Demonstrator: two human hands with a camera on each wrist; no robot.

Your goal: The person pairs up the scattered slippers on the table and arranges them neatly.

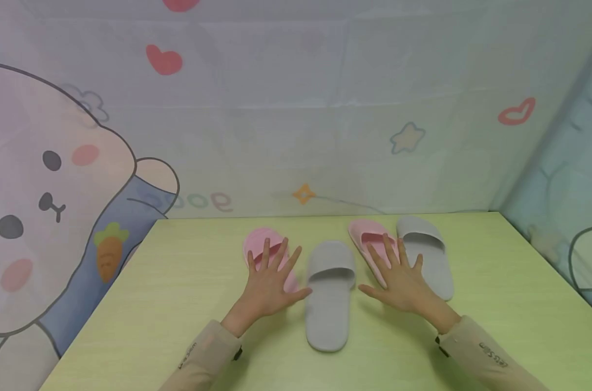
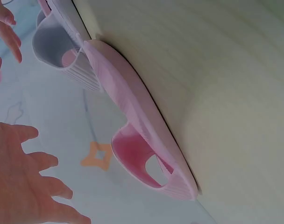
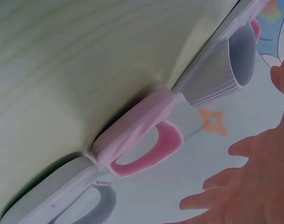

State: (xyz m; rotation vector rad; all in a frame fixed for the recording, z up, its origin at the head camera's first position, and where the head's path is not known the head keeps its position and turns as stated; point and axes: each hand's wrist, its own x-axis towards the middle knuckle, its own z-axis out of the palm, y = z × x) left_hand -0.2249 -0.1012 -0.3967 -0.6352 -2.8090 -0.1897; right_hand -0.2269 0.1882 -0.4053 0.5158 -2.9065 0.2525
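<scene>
Two pink slippers and two grey slippers lie on a pale yellow-green table. My left hand [image 1: 267,289], fingers spread straight, hovers over the left pink slipper [image 1: 262,237] and hides part of it; the left wrist view shows a gap between that hand and the pink slipper [image 2: 128,93]. Between my hands lies a grey slipper [image 1: 328,309], toe pointing away. My right hand [image 1: 400,285] is also spread flat, above the right pink slipper [image 1: 366,228]. Beside that one, on its right, is the other grey slipper [image 1: 434,266]. Neither hand holds anything.
The table [image 1: 169,304] reaches back to a printed cloth [image 1: 286,136] with hearts, a star and a large cartoon bear [image 1: 56,179] at left. Another cloth [image 1: 574,163] hangs along the right side.
</scene>
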